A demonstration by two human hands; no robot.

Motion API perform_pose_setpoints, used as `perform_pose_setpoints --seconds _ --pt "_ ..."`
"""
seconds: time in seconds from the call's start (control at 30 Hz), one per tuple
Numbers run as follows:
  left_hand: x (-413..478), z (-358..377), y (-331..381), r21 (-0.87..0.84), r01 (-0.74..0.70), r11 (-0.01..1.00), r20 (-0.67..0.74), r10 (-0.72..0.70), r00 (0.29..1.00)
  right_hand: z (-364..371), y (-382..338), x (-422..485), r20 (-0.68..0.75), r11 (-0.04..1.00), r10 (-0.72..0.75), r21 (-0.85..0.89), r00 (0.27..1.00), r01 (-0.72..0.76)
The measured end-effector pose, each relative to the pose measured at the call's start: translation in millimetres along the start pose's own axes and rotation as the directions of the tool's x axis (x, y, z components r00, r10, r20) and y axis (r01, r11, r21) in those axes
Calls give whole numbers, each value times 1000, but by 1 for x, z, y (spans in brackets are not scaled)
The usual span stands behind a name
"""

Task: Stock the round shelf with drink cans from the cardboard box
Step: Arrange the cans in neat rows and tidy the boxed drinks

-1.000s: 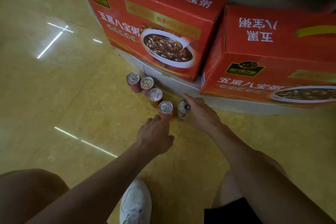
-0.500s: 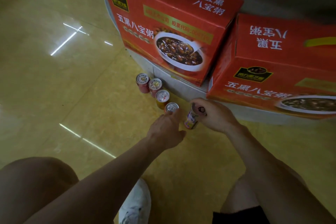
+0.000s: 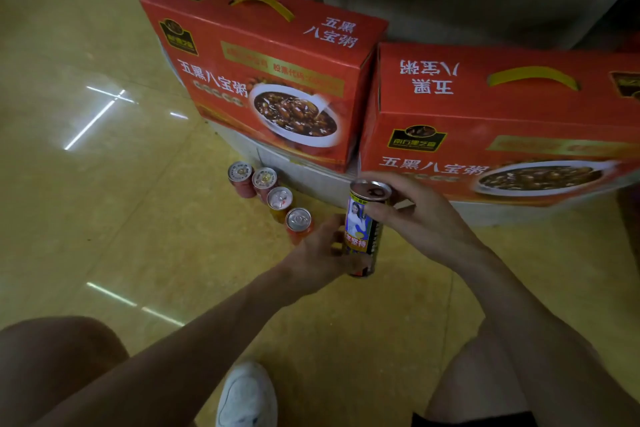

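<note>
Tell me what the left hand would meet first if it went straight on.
Probably the tall printed metal can held by the right hand; the left hand points at its lower part, though depth is unclear.

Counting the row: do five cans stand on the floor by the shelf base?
No, four cans stand there; the right hand holds a tall can by its top.

On my feed the yellow-tan tiled floor [image 3: 104, 191] is polished and glossy, mirroring strip lights. The left red cardboard box [image 3: 277, 55] and the right red cardboard box [image 3: 485, 121] have smooth printed faces with a faint sheen; the left one's yellow strap handle [image 3: 263, 3] looks plastic. The round grey-white shelf ledge [image 3: 311, 180] looks matt. The row of four short cans [image 3: 278, 198] shows bright bare-metal lids. The tall printed metal can [image 3: 362, 229] has a glossy wrap and a silvery top.
</note>
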State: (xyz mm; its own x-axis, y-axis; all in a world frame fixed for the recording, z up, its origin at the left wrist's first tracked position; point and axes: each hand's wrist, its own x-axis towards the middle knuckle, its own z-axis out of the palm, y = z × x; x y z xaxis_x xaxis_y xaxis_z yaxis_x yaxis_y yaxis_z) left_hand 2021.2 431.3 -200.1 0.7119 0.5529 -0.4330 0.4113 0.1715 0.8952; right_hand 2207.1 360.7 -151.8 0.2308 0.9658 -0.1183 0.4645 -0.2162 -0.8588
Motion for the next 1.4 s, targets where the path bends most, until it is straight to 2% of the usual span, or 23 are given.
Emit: perform_pose_setpoints --seconds 0.13,0.23,0.37,0.53,0.77,0.87,1.1,1.27,1.4 --pt "-4 6 4 -83 0 997 8 1 1000 -1 -3 2 -46 994 67 94 997 -63" --pt "-8 7 10 -119 0 993 -45 -5 999 -3 -1 4 -54 980 112 170 992 -101" --pt "-12 9 21 -163 -5 987 -133 -17 991 1 -4 4 -61 952 110 294 992 -87" --pt "-10 16 40 -198 -32 980 -207 -10 978 10 -6 2 -36 937 89 341 995 -71" --pt "-14 18 54 -182 -55 982 -29 51 998 0 -5 0 -122 844 142 534 982 -55" --pt "-14 19 55 -199 -61 978 -23 58 998 -3 -5 -1 -101 851 134 522 986 -62" --pt "-14 27 56 -389 -22 921 -9 20 1000 -17 -8 1 28 856 118 505 993 -116" --pt "-27 30 74 -514 46 856 89 0 996 -18 -23 -27 -25 832 179 537 983 -138" --pt "-46 38 87 -492 124 861 132 -67 989 -18 -42 -54 -56 819 249 545 967 -179"
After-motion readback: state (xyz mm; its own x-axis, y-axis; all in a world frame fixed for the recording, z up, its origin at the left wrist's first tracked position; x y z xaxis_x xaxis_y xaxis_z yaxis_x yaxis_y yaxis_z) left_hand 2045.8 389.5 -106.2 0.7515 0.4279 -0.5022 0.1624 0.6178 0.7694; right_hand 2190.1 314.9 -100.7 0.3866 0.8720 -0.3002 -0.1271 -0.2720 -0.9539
